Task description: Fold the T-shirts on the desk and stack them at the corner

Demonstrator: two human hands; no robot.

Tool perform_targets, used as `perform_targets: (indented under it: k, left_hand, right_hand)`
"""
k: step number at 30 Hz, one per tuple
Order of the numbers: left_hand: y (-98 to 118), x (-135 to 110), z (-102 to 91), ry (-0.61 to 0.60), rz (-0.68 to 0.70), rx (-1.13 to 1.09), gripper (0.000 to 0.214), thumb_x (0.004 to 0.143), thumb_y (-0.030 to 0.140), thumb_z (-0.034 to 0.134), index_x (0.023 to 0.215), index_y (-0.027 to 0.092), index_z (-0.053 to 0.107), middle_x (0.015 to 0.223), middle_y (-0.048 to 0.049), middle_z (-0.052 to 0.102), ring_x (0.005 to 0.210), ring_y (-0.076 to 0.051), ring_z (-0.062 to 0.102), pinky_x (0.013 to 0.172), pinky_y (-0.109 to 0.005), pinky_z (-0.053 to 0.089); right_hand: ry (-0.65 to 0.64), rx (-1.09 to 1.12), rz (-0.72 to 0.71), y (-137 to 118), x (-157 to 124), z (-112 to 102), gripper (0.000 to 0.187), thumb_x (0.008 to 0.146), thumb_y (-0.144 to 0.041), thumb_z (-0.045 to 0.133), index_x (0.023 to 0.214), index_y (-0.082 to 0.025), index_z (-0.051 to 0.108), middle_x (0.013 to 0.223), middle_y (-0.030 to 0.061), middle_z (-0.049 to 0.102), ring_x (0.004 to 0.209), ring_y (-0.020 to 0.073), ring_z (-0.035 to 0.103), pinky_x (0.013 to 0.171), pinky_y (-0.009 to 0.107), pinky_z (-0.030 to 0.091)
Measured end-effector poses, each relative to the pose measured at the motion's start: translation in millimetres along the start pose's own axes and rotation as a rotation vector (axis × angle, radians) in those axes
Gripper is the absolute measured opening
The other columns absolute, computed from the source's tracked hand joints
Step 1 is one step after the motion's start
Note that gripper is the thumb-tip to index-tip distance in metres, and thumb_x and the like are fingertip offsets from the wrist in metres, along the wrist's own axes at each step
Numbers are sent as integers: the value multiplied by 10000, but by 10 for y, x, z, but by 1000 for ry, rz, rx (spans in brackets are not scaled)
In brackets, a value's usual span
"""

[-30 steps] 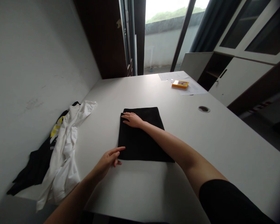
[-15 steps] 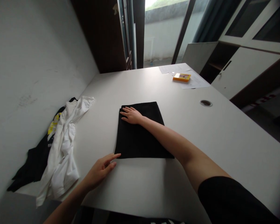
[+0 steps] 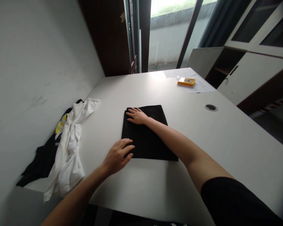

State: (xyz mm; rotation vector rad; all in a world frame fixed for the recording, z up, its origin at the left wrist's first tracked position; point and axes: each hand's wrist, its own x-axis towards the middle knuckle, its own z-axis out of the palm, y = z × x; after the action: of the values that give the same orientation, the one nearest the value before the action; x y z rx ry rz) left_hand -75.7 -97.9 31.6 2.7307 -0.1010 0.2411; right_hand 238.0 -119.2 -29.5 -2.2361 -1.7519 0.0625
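A folded black garment [image 3: 148,142] lies flat on the white table [image 3: 188,125], its exact kind not shown. My right hand [image 3: 138,116] is spread on its far left corner, palm down, and the forearm crosses over the right part of the cloth. Over the near left corner is my left hand [image 3: 119,153], fingers apart and slightly bent, holding nothing. Whether its fingertips touch the cloth I cannot tell.
Along the wall at the left lie a crumpled white garment [image 3: 69,150] and a black one with a yellow print [image 3: 46,160]. Toward the far right edge are paper sheets [image 3: 202,86] and a yellow-orange box [image 3: 186,81]. A round cable hole [image 3: 211,107] sits in the tabletop.
My left hand has moved forward and right, from the garment's near left corner to above the cloth, its fingers more spread. My right hand stays on the far left corner. The view has shifted slightly.
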Motion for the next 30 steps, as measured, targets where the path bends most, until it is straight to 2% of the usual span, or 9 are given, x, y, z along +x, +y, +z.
perform_targets:
  k: [2,4,7,10,15,18,24,27,30]
  left_hand:
    - [-60,111,102,-121,127,88,521,1021,425,541,1514,261,511,1623,-103,409,1525,-325,316,1264,-563,206]
    - [-121,123,195,-210,177,147,696,1011,525,543,1619,257,335,1700,-113,251,1578,-350,175,1269,-605,113]
    - [-162,15,267,-266,177,181,810,998,596,530,1660,262,204,1731,-116,102,1594,-359,76,1269,-599,85]
    - [-154,-107,253,-291,191,175,844,983,618,541,1665,280,176,1737,-97,52,1597,-357,34,1274,-582,83]
    - [-93,-97,206,-280,168,173,762,1001,542,554,1647,278,249,1725,-98,156,1596,-340,96,1277,-582,110]
    - [27,51,237,-228,165,172,659,1016,454,551,1603,230,352,1692,-133,264,1575,-327,205,1275,-583,142]
    - [569,512,430,-202,340,189,557,1014,423,561,1523,227,451,1641,-110,380,1534,-306,302,1264,-540,219]
    - [866,766,570,-214,514,214,477,1019,421,552,1447,213,526,1597,-103,437,1501,-311,339,1238,-525,270]
    - [1046,1035,694,-207,657,241,344,1018,301,539,1342,204,604,1491,-100,539,1446,-303,398,1206,-514,302]
  right_hand:
    - [-4,7,-19,46,-3,-17,626,1004,-612,483,1547,-301,492,1666,42,326,1557,307,248,1270,532,172]
    - [-13,25,-60,117,-12,-55,622,999,-603,504,1542,-300,499,1662,35,334,1555,291,258,1274,506,184]
    - [-20,76,-101,294,-72,-143,562,1012,-547,509,1517,-304,534,1644,9,372,1535,257,313,1270,446,237]
    - [23,68,-29,589,-242,-235,530,1037,-506,466,1510,-280,547,1630,20,400,1520,239,346,1262,414,269]
    - [114,-18,199,1204,-733,-321,545,1058,-495,419,1531,-243,518,1609,59,438,1521,259,341,1267,452,241]
    - [162,-24,358,1409,-967,-333,571,1050,-502,434,1541,-219,501,1597,89,454,1507,283,361,1243,469,283]
    - [304,35,403,1392,-1041,-305,444,1008,-448,541,1386,-234,633,1404,101,631,1302,291,570,1138,446,424]
    - [346,74,413,1398,-1043,-293,411,998,-429,563,1346,-230,650,1341,100,657,1257,279,591,1102,418,454]
    - [333,95,416,1431,-1064,-288,408,994,-419,576,1357,-246,640,1353,93,646,1268,274,578,1099,413,451]
